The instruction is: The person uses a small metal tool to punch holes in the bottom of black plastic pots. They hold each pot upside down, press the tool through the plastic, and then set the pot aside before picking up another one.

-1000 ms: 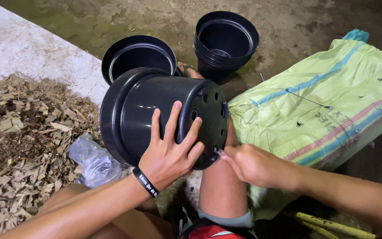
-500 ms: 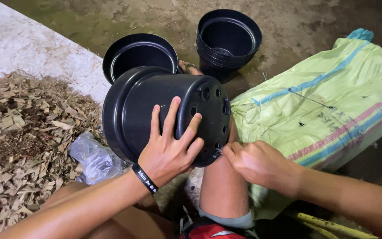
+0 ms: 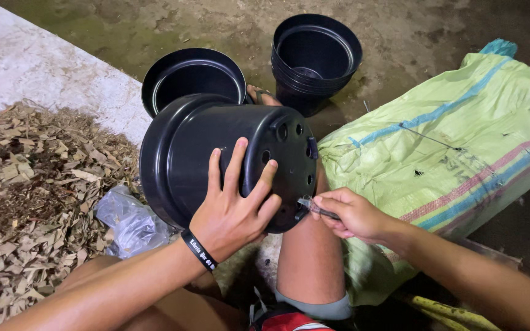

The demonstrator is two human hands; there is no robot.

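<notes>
Black plastic pot (image 3: 216, 159) lies on its side across the person's knee (image 3: 305, 257), base turned toward the right, open mouth toward the left.

Left hand (image 3: 234, 208) is spread flat over the pot wall near the base, fingers splayed, pressing it down against the leg. A black wristband (image 3: 199, 250) sits on that wrist.

Right hand (image 3: 351, 214) is pinched closed on a small thin tool (image 3: 314, 207), tip touching the lower edge of the pot base beside the drain holes (image 3: 289, 132). Can't tell what kind of tool; mostly hidden in the fingers.

Handling, judged from looks:
- Pot is probably light, thin-walled, moulded. Wall likely flexes under a palm; rim and base ring stiffer.
- Smooth glossy surface, round, so it will tend to roll on the knee. A flat palm on top works as a clamp; better grip points would be the rim lip or the base edge.
- Not fragile, but thin plastic can crack around the holes if pried hard.

Around it: another single black pot (image 3: 192, 76) just behind, mouth up; a nested stack of pots (image 3: 316, 58) further back, near a sandalled foot (image 3: 264, 95). Green woven sack (image 3: 455, 147) lies to the right, touching the leg. Dry leaf and wood-chip pile (image 3: 26, 184) to the left, with a crumpled clear plastic bag (image 3: 127, 217) at its edge. Everything sits on bare ground (image 3: 412, 37).
</notes>
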